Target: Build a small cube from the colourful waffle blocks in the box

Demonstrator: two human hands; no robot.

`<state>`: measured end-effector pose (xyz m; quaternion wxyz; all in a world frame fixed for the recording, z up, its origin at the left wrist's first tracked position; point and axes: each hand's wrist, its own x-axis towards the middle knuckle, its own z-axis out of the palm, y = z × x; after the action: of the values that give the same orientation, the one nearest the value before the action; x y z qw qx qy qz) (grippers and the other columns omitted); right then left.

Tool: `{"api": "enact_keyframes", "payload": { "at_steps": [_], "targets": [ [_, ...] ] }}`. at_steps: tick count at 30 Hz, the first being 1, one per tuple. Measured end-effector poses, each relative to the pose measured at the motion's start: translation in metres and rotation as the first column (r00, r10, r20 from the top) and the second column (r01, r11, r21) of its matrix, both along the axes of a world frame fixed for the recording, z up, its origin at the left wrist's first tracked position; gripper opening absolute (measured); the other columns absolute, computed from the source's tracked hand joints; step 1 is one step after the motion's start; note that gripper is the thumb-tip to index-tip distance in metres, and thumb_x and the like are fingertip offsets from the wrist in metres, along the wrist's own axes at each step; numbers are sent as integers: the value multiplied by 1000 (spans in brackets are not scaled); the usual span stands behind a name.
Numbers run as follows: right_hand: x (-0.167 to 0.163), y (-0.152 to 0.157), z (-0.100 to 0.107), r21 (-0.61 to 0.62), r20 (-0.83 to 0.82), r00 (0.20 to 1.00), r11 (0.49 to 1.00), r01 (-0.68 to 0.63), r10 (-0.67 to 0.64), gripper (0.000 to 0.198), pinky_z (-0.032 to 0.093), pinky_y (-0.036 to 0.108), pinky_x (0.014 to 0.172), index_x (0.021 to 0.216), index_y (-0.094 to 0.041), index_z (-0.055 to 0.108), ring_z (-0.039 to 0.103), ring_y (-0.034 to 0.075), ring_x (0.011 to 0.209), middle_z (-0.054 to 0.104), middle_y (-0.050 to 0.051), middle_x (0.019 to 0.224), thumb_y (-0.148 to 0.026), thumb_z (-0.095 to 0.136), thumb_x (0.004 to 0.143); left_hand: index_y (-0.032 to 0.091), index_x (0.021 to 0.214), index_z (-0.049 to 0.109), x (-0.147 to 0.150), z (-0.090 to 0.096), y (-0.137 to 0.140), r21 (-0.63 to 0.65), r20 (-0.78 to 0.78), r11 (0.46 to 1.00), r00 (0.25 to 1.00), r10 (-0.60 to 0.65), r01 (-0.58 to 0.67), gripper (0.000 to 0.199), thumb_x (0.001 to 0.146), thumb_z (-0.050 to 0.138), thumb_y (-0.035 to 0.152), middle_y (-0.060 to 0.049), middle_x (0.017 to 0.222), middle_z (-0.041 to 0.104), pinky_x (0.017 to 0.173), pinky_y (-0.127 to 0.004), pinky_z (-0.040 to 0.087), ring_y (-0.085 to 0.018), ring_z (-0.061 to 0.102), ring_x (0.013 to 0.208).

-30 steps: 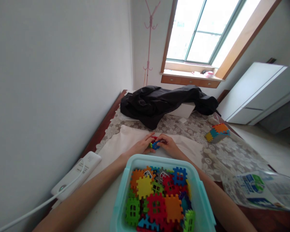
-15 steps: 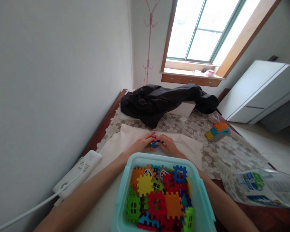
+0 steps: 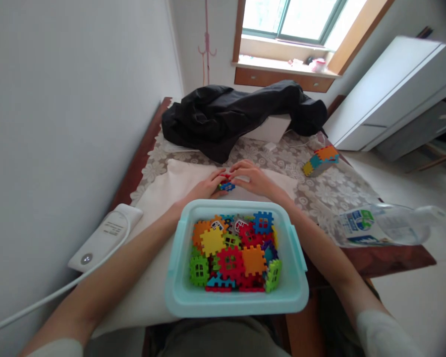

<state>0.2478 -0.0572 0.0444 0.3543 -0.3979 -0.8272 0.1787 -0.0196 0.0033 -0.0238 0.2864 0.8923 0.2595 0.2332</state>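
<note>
Beyond the bin, my left hand [image 3: 207, 186] has its fingers closed around a small cluster of interlocking plastic building blocks [image 3: 227, 186], with blue, red and a bit of green showing. From the other side, my right hand [image 3: 250, 177] curls its fingertips onto the red part at the top of the same cluster. Fingers partly hide how the pieces join. Between my forearms sits a light teal plastic bin [image 3: 238, 308], holding many loose notched blocks, among them a yellow square [image 3: 212, 241], a red window piece [image 3: 230, 263] and an orange square [image 3: 254, 261].
A joined block shape [image 3: 320, 159] stands on the floral tablecloth [image 3: 315, 196] to the right. Near the right edge lies a clear plastic bottle [image 3: 397, 225]. Black cloth [image 3: 223, 119] covers a white box [image 3: 271, 129] at the back. A white power strip [image 3: 106, 235] with a cable lies left.
The view has tilted downward, so the whole bin and my lap show now. My right hand has lifted slightly over the cluster, its fingers reaching across the top; my left hand still holds it.
</note>
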Motion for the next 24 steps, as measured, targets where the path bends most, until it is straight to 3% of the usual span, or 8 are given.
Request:
{"api": "enact_keyframes", "payload": {
  "at_steps": [3, 5, 7, 12, 16, 20, 22, 24],
  "targets": [
    [17, -30, 71, -182, 75, 993, 981, -72, 86, 24, 56, 34, 85, 99, -21, 88, 71, 20, 91, 79, 6, 100, -37, 74, 112, 20, 149, 70, 0, 2, -2, -6, -16, 1000, 1000, 6, -6, 46, 110, 65, 45, -18, 183, 48, 137, -54, 52, -37, 61, 163],
    [19, -63, 109, -286, 183, 955, 942, -176, 234, 27, 55, 32, 85, 108, -21, 89, 73, 18, 89, 81, 5, 98, -37, 69, 116, 22, 149, 70, 0, 3, -4, 3, -25, 1000, 1000, 12, -12, 45, 111, 64, 45, -16, 184, 47, 137, -53, 52, -37, 60, 163],
    [13, -100, 127, -291, 370, 880, 937, -195, 299, 20, 55, 34, 93, 119, -25, 89, 75, 19, 93, 83, 4, 102, -32, 70, 116, 22, 148, 70, 1, 2, -4, 12, -16, 1000, 1000, 12, -12, 45, 110, 65, 45, -16, 184, 47, 136, -54, 54, -37, 61, 162],
    [-25, -174, 111, 22, 810, 585, 999, 46, -45, 35, 59, 46, 94, 142, -16, 78, 76, 32, 112, 84, 14, 128, -15, 75, 107, 20, 145, 74, 1, -5, 2, 28, 67, 999, 997, -24, 22, 45, 106, 71, 44, -19, 180, 53, 136, -59, 53, -39, 64, 159],
    [-43, -185, 99, 56, 895, 438, 995, 88, -89, 22, 59, 44, 83, 125, -16, 82, 78, 31, 104, 83, 14, 125, -10, 74, 105, 22, 150, 73, 1, -8, 6, 21, 119, 999, 992, -52, 50, 53, 103, 77, 45, -17, 181, 53, 137, -61, 52, -40, 62, 162],
    [-40, -172, 114, -39, 876, 482, 994, 103, -16, 13, 57, 42, 79, 104, -17, 81, 79, 30, 96, 83, 10, 103, -5, 76, 102, 21, 152, 74, 1, -8, 8, 26, 147, 998, 988, -52, 49, 60, 100, 83, 50, -18, 179, 56, 138, -57, 52, -41, 61, 162],
    [-31, -167, 126, -18, 823, 567, 997, 81, -31, 13, 54, 40, 77, 101, -17, 81, 77, 28, 91, 81, 8, 95, -6, 75, 102, 18, 151, 75, 1, -6, 7, 32, 135, 998, 990, -50, 46, 61, 100, 83, 51, -21, 178, 57, 139, -57, 52, -42, 62, 162],
    [-22, -162, 135, 60, 689, 718, 995, 84, -102, 15, 51, 36, 77, 111, -19, 81, 74, 25, 89, 81, 6, 94, -10, 71, 105, 17, 150, 76, 1, -4, 6, 29, 120, 999, 992, -46, 43, 60, 101, 81, 51, -22, 177, 57, 138, -58, 51, -41, 61, 162]
  ]
}}
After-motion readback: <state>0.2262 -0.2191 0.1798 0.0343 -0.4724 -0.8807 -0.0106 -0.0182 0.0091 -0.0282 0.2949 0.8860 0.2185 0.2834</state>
